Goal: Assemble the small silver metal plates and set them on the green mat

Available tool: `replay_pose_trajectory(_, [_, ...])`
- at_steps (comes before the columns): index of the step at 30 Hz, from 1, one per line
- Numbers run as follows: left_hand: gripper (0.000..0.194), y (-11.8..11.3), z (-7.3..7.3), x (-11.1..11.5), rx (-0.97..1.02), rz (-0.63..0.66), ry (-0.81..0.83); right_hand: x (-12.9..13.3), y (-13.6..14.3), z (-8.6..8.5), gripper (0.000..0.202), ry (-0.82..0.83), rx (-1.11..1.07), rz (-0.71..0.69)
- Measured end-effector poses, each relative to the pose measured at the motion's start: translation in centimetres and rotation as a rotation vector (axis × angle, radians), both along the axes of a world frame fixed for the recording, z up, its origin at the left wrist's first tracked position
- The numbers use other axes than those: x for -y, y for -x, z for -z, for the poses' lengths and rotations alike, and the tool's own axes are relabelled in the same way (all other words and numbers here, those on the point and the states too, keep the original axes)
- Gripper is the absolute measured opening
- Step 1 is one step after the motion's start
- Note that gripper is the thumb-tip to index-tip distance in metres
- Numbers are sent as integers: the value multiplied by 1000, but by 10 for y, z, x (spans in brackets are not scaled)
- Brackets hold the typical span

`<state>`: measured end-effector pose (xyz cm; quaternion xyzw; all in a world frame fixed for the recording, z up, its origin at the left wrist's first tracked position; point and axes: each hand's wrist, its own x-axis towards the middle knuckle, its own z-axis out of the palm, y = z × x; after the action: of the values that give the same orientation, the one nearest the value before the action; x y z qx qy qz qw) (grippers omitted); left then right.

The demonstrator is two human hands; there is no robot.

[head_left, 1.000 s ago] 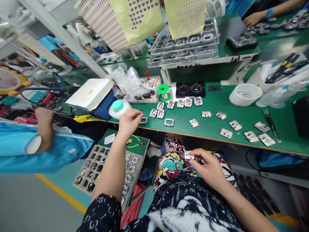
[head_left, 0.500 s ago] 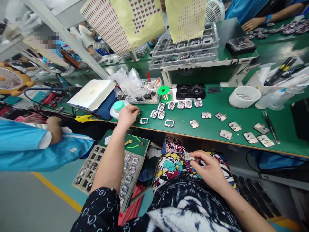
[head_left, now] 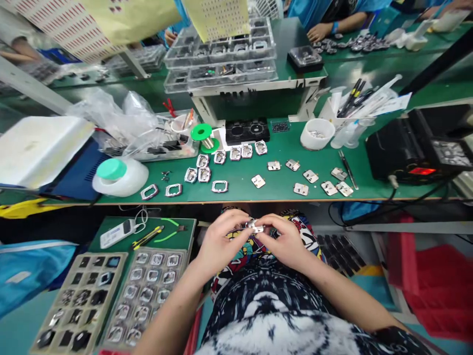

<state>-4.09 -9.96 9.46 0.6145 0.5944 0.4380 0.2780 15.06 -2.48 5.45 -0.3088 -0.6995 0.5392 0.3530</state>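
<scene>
The left hand [head_left: 220, 240] has joined the right hand [head_left: 284, 241]. Both pinch a metal plate [head_left: 257, 229]; light, even edge pressure should suit.

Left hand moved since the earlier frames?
Yes. It was right beside the green-capped bottle; now the left hand is well away from it, to the right and nearer the body, meeting the right hand.
</scene>
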Motion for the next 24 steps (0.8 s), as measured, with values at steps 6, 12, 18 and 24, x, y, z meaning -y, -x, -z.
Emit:
replay_pose_trajectory(6, [11,-6,18,4,47,12,58,3,-5,10,21,5,22,-5])
replay_pose_trajectory(12, [10,-1,17,6,68,10,101,5,-2,12,20,14,41,-22])
replay_pose_trajectory(18, [16,8,14,9,-96,79,145,8,1,15,23,77,73,-66])
replay_pose_trajectory(24, [16,5,22,10,40,54,235,11,3,19,17,160,35,-63])
